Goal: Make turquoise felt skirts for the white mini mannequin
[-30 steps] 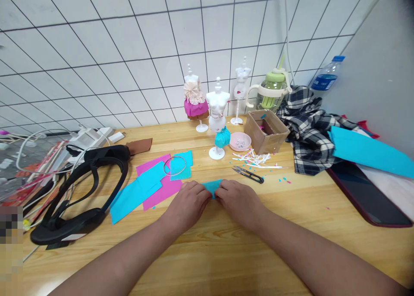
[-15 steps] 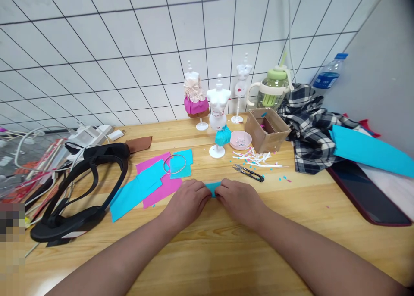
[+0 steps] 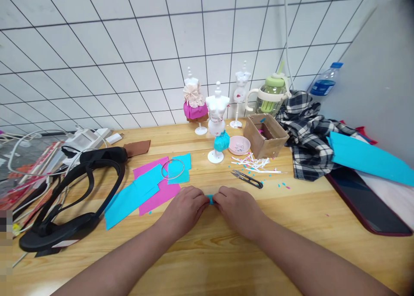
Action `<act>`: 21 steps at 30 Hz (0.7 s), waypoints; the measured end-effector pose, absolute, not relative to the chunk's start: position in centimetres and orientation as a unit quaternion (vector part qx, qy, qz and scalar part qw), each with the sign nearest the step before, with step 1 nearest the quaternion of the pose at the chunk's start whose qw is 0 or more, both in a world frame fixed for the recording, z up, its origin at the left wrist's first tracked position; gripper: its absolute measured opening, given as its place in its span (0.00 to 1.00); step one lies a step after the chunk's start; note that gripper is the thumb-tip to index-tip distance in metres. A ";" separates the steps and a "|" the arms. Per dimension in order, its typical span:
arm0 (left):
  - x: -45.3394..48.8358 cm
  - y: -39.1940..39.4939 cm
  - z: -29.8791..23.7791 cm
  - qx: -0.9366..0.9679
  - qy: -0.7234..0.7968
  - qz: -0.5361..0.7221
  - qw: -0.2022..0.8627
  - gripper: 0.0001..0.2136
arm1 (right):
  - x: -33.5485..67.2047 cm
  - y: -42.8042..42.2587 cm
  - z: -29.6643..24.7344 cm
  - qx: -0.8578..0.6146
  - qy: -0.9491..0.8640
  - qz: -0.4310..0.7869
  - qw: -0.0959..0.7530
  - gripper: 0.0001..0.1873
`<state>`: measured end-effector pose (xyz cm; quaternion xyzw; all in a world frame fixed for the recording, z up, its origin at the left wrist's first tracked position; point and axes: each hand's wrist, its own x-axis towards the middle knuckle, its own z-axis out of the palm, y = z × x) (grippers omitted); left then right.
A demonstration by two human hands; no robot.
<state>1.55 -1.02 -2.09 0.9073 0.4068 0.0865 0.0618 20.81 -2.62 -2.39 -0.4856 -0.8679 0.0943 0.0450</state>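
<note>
Both hands rest on the wooden table (image 3: 226,253), knuckles up, fingers curled together. My left hand (image 3: 184,209) and my right hand (image 3: 237,207) meet over a small turquoise paper piece (image 3: 210,198), of which only a sliver shows between the fingertips. Each hand pinches one end of it. Small black snips (image 3: 247,179) lie just beyond my right hand. Left of my left hand lie turquoise sheets (image 3: 132,195) over a pink sheet (image 3: 160,196), with a wire ring (image 3: 173,169) on top.
Three small white mannequins stand at the back: one in a pink skirt (image 3: 195,107), one with a turquoise skirt (image 3: 218,126), one bare (image 3: 241,91). Nearby are a pink dish (image 3: 239,144), a cardboard box (image 3: 265,135), white paper scraps (image 3: 255,163), plaid cloth (image 3: 307,134), and a black headband (image 3: 69,192).
My hands have closed in over the turquoise piece, so less of it shows now. The camera view shifted slightly; the hands sit a little lower in the picture.
</note>
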 end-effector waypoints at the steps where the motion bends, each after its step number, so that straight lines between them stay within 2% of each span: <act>1: 1.5 -1.0 -2.0 0.910 0.402 0.085 0.057 0.10 | 20.8 -2.6 -2.4 -0.483 -0.869 0.092 0.047 0.07; 13: 1.4 -0.8 -2.5 0.900 0.416 0.099 0.084 0.09 | 20.9 -2.4 -2.5 -0.497 -0.858 0.119 0.056 0.09; 21: 1.7 -0.7 -1.9 0.902 0.418 0.084 0.064 0.09 | 21.1 -2.2 -2.0 -0.495 -0.857 0.125 0.067 0.11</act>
